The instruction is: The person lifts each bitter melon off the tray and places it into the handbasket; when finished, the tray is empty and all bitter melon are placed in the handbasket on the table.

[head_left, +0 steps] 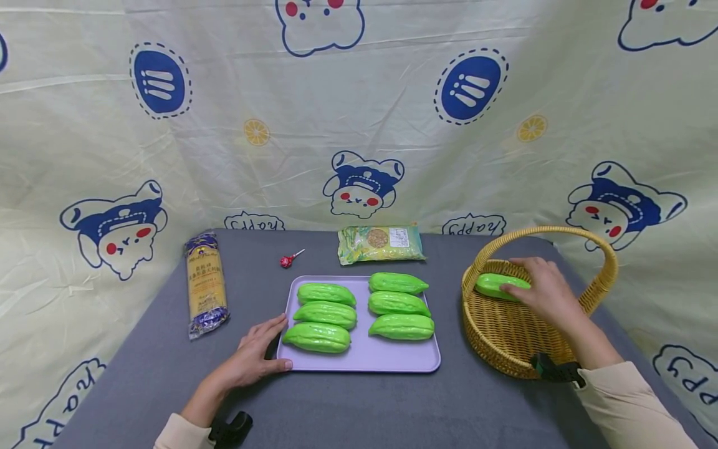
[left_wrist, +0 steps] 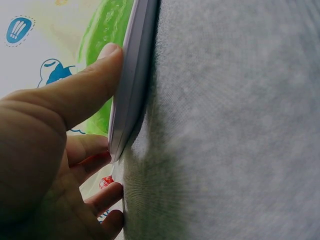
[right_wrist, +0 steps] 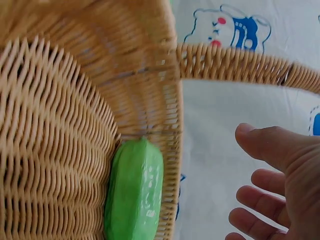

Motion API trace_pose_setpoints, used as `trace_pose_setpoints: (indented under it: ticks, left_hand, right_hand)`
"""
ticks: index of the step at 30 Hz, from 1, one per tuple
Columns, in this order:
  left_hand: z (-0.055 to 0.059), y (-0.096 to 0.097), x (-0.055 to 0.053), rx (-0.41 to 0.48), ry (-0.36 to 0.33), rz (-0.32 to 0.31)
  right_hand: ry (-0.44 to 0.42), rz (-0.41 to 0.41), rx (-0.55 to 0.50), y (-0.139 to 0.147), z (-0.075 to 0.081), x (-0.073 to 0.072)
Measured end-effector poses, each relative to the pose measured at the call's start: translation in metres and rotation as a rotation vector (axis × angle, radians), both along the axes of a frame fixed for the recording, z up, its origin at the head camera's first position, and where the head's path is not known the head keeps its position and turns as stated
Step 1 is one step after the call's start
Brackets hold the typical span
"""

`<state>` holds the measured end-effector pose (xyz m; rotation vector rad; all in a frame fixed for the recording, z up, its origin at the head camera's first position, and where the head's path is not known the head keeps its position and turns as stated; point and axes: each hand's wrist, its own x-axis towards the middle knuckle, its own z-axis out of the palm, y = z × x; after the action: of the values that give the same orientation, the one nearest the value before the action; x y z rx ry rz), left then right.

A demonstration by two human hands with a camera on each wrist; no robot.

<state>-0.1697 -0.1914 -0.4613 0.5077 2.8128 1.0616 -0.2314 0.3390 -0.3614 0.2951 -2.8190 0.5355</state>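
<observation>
A lilac tray (head_left: 364,362) lies on the table with two columns of glossy green ridged gourds (head_left: 318,337). My left hand (head_left: 255,355) rests against the tray's left end, fingers relaxed. In the left wrist view its thumb (left_wrist: 95,82) touches the tray's rim. A woven basket (head_left: 510,337) with a tall handle stands to the right, and one more gourd (right_wrist: 135,192) lies inside along its wall. My right hand (head_left: 546,290) is over the basket beside that gourd. The right wrist view shows this hand's fingers (right_wrist: 257,200) loosely spread, apart from the gourd, with nothing held.
Behind the tray lie a green-yellow packet (head_left: 381,244) and a red lollipop (head_left: 287,260). A long pack of pasta (head_left: 206,284) is at the left. The basket's handle (head_left: 550,231) arches up near my right hand. A printed cloth (head_left: 291,149) hangs behind the grey table (head_left: 359,411).
</observation>
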Motion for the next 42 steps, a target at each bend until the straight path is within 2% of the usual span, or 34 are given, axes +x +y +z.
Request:
trace_pose_setpoints:
  ticks: [16, 27, 37, 42]
  left_hand:
    - [0.001, 0.001, 0.001, 0.001, 0.008, 0.003]
    - [0.001, 0.001, 0.001, -0.001, 0.000, 0.007]
    - [0.001, 0.001, 0.000, -0.005, -0.005, 0.011]
    - [0.001, 0.002, 0.001, -0.002, 0.003, 0.012]
  right_hand:
    - [0.153, 0.112, -0.007, -0.035, 0.010, 0.036]
    - [0.256, 0.193, -0.029, -0.065, 0.001, 0.049]
    - [0.264, 0.249, -0.009, -0.090, -0.013, 0.053]
    - [0.239, 0.257, -0.001, -0.102, -0.019, 0.054]
